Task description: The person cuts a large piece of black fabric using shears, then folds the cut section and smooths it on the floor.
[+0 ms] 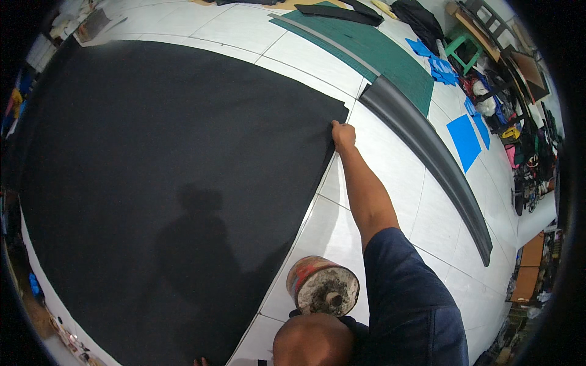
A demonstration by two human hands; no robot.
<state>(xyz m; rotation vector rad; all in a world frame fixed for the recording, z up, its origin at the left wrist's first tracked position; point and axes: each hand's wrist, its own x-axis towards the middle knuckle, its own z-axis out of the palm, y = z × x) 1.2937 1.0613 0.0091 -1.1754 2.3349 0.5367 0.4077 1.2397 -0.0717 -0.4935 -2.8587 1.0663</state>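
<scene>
A large black sheet (152, 122) of dull, fabric-like material lies spread over the floor and fills the left half of the head view. My right arm reaches forward along its right side. My right hand (345, 135) is closed on the sheet's edge, just below its far right corner. Only some fingertips of my left hand (201, 362) show at the lower rim of the picture; they rest apart on the sheet's near part, and the rest of that hand is cut off. My shadow falls across the sheet.
A worn tin can (323, 287) stands near my bare knee (314, 338). To the right lies a long dark grey roll (427, 146), partly over a green cutting mat (366, 46). Blue pieces (465, 141), a green stool (465, 52) and clutter line the far right.
</scene>
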